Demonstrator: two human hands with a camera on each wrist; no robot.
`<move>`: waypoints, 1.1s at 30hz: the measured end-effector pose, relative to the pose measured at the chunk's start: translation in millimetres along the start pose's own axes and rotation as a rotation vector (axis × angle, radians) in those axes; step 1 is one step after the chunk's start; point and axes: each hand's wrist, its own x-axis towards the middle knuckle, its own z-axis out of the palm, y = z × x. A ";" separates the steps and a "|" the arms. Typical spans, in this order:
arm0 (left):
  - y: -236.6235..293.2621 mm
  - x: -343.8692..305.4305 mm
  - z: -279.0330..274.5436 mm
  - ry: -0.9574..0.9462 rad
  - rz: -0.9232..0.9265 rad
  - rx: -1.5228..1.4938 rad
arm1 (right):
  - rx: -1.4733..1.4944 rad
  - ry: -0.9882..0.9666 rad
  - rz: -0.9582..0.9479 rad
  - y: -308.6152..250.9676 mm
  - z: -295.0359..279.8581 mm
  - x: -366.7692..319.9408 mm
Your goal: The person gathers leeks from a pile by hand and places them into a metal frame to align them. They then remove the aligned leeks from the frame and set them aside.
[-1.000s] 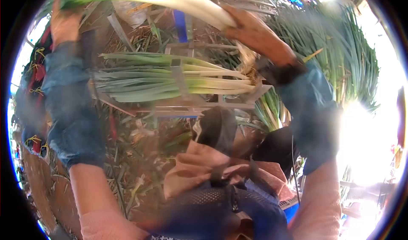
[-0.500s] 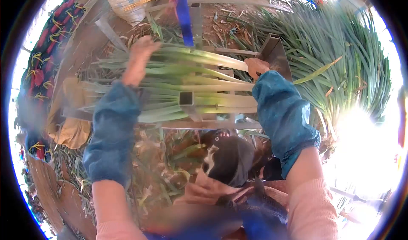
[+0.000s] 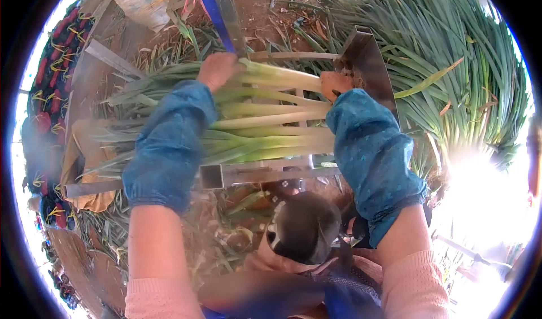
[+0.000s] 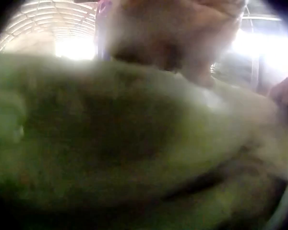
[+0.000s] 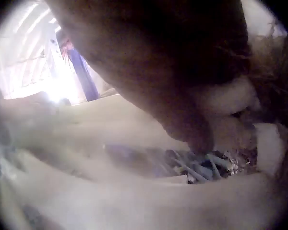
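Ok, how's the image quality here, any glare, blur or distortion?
Head view: fisheye bending, black corners, sun glare blown out lower right, long green-and-white leek stalks sharp. Left wrist view: out of focus, green blur. Right wrist view: soft, right hand dark and close, backlight at left.

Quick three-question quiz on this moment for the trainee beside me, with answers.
1. True or false: the left hand is on the top leek.
2. The right hand is at that leek's: A) green tips, B) white end, C) middle.
3. What grey thing is just beyond the right hand?

Key: 1 true. 2 B. 3 a metal plate.
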 end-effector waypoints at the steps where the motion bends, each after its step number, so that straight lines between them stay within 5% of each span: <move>1: 1.8 -2.9 -8.4 -0.013 -0.004 -0.015 | -0.030 -0.011 -0.011 -0.2 -1.0 0.4; 3: 10.7 -1.7 -48.1 -0.036 -0.004 -0.040 | -0.229 -0.180 -0.005 -40.1 -51.0 -14.0; 5: 25.1 -12.7 -93.4 0.085 -0.002 -0.093 | 0.007 0.182 -0.075 -45.7 -54.5 -20.0; 11: 32.0 -65.5 -197.4 -0.073 0.077 -0.268 | 0.084 0.542 -0.465 -74.0 -106.0 -121.8; 12: 46.2 -87.0 -194.3 -0.108 0.005 -0.387 | 0.093 0.596 -0.536 -74.3 -104.3 -137.9; 15: 62.7 -136.9 -145.6 -0.209 -0.209 -0.496 | -0.183 0.361 -0.347 -72.0 -65.9 -168.2; 17: 73.9 -167.1 -96.6 -0.148 0.002 -0.242 | -0.369 0.367 -0.267 -69.6 -14.7 -175.5; 19: 74.9 -207.4 -28.0 0.100 -0.030 -0.425 | -0.334 0.376 -0.205 -67.4 33.1 -182.6; 22: 65.1 -210.7 -13.1 0.113 0.000 -0.534 | -0.087 0.407 -0.314 -71.5 28.4 -185.4; 25: 48.7 -190.1 -18.3 0.087 0.224 -0.280 | 0.131 0.475 -0.374 -77.8 9.6 -172.8; 27: 89.9 -154.1 -76.6 -0.142 0.226 -0.049 | 0.161 0.594 -0.312 -76.9 18.8 -150.3; 28: 78.9 -144.7 -52.5 -0.001 0.184 -0.225 | 0.076 0.551 -0.249 -72.2 30.8 -138.2; 31: 83.1 -116.9 -50.2 -0.002 0.159 -0.214 | 0.055 0.149 -0.121 -75.1 13.8 -136.3; 33: 72.5 -102.7 -37.5 -0.027 0.117 -0.136 | 0.146 0.049 -0.097 -71.7 15.4 -131.4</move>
